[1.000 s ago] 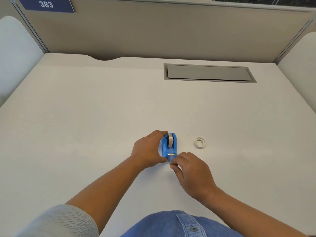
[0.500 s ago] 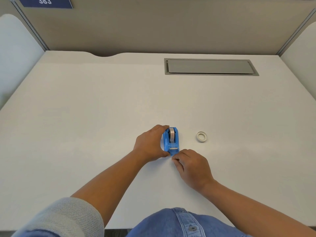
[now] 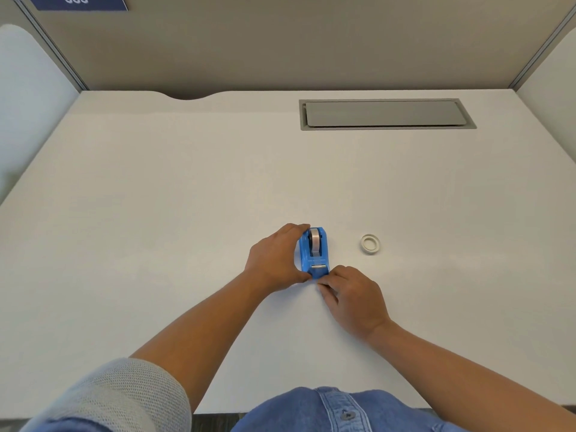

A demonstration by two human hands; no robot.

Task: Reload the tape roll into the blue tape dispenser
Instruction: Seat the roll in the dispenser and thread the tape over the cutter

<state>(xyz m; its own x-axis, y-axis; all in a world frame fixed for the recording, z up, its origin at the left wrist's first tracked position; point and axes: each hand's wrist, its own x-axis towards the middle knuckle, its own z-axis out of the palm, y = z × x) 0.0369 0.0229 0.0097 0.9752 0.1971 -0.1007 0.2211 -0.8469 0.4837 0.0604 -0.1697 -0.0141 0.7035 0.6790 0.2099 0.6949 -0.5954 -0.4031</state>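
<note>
The blue tape dispenser (image 3: pixel 314 263) stands on the white desk (image 3: pixel 156 213) with its cutter end toward me. A clear tape roll (image 3: pixel 315 244) sits upright in its slot. My left hand (image 3: pixel 276 260) wraps the dispenser's left side, fingers over the far end and thumb by the near corner. My right hand (image 3: pixel 353 296) has its fingertips pinched together against the dispenser's near front edge, just below the cutter. I see nothing between those fingers, and clear tape would be too faint to tell. A small white ring (image 3: pixel 370 243), an empty tape core, lies flat to the right of the dispenser.
A grey cable hatch (image 3: pixel 386 113) is set into the desk at the back right. Beige partition walls (image 3: pixel 280 42) close off the back and both sides. The desk's near edge runs just above my blue shirt (image 3: pixel 327 410).
My right hand has edged a little closer to the dispenser's front. The left hand keeps its hold, and the dispenser and white ring stay in place.
</note>
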